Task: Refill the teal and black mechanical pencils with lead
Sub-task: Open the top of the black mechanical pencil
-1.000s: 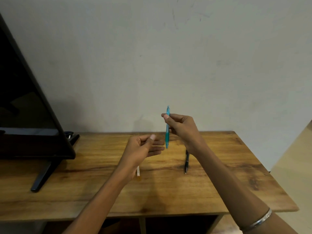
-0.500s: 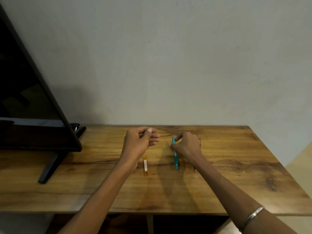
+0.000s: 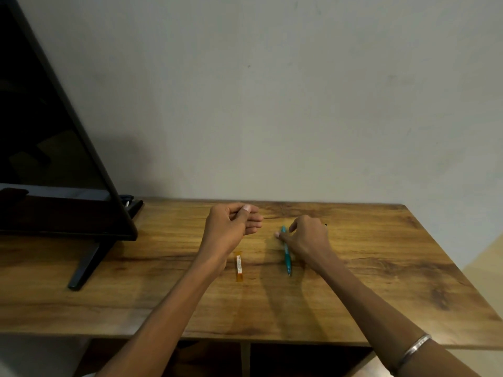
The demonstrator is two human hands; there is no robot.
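Observation:
The teal mechanical pencil (image 3: pixel 287 258) lies on the wooden table (image 3: pixel 381 295), its tip pointing toward me. My right hand (image 3: pixel 307 238) pinches its far end between thumb and fingers. Only a small black end of the black pencil (image 3: pixel 325 225) shows beyond my right hand; the hand and wrist hide the rest of it. A small orange lead case with a white label (image 3: pixel 238 266) lies left of the teal pencil. My left hand (image 3: pixel 231 227) hovers above the table behind the case, fingers curled and thumb against the index finger, with nothing visible in it.
A large black TV screen (image 3: pixel 54 159) stands at the table's left end, and its slanted foot (image 3: pixel 84 268) reaches toward the front. A plain wall rises right behind the table. The right and front edges of the table drop off.
My right hand has brought the teal pencil down from upright in the air to flat on the table. My left hand has stayed curled and shifted slightly. The lead case is now uncovered.

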